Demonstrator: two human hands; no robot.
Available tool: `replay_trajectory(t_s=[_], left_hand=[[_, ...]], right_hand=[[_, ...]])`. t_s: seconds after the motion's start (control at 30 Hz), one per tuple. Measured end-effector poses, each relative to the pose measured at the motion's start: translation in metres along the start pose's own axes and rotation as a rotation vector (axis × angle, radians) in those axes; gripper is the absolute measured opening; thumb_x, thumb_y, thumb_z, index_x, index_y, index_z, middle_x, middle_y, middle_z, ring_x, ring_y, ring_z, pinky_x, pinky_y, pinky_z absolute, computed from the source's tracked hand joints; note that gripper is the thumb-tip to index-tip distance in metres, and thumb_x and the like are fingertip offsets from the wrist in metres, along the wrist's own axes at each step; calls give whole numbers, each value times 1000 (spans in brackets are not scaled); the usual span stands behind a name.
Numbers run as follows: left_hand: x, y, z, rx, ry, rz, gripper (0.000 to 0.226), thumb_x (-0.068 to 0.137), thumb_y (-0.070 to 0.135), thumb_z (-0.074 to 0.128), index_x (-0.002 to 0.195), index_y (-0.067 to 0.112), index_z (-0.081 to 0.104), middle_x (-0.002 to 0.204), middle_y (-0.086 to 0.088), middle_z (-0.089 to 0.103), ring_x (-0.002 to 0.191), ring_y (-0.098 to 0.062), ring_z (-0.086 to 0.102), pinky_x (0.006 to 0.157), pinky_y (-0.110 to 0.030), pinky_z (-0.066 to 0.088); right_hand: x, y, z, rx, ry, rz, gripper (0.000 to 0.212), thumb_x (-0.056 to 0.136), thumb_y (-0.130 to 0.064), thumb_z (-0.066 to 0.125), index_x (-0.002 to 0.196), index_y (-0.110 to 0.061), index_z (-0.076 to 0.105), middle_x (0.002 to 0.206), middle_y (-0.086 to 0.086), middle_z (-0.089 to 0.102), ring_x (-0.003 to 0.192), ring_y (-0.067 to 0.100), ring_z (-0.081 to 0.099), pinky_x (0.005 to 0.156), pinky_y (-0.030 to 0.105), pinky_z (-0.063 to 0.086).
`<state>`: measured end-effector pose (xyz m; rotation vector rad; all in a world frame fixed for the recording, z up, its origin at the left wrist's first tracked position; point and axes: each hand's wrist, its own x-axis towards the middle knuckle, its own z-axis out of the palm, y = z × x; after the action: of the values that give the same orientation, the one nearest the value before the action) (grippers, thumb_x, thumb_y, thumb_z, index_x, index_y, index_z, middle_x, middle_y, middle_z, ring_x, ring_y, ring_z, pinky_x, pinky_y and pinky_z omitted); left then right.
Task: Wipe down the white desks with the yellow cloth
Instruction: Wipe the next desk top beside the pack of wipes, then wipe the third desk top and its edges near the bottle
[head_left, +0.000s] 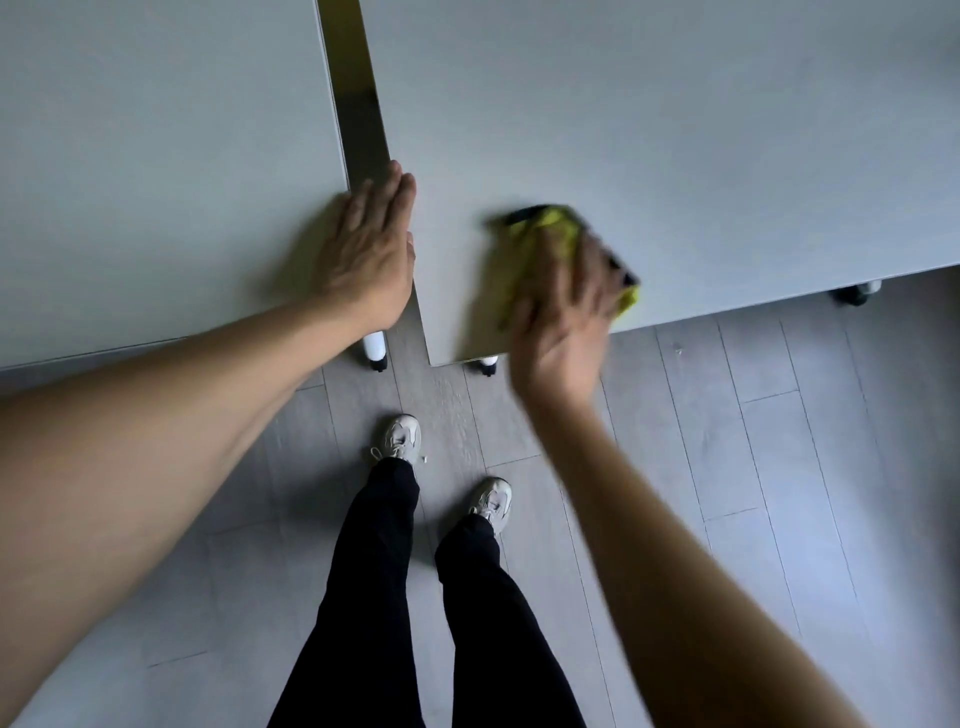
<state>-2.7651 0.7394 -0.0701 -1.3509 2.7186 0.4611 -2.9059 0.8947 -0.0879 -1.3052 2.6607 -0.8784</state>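
At centre right of the frame the right hand (563, 306), fingers flat, presses the cloth (556, 234) onto the right desk (675, 130) near its lower-left corner, unwiped surface stretching up-right, while the flat left hand (369, 254) braces the left desk (156, 156).

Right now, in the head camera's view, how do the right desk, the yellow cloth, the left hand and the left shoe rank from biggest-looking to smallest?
1. Right desk, by far the largest.
2. Left hand, flat at the left desk's corner.
3. Yellow cloth, though the right hand hides part of it.
4. Left shoe; it lies farther from the camera, so its true size is unsure.
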Motion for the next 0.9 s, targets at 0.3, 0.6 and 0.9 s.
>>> replay_trajectory(t_s=[0.3,0.6,0.9], left_hand=[[1,7,5,-14,64,-43,57,111,20,37,165,10,23,175,-7,15,160,-32,16,130,-42,13],[0,58,26,-65,213,144,59,102,23,37,157,0,39,167,-21,32,154,-40,30,129,-48,19],[40,93,30,-114,263,175,63,97,26,32,156,4,42,166,-18,35,152,-40,33,127,-51,22]], right_hand=[[-10,-1,-2,47,-162,-248,56,94,-30,50,148,-16,50,156,18,41,148,34,32,125,48,17],[80,85,-31,-80,33,166,58,93,-28,44,149,-15,48,155,20,41,143,39,36,118,54,25],[35,51,-24,23,-198,-299,55,100,-36,45,153,-22,43,160,13,36,153,27,25,125,48,16]])
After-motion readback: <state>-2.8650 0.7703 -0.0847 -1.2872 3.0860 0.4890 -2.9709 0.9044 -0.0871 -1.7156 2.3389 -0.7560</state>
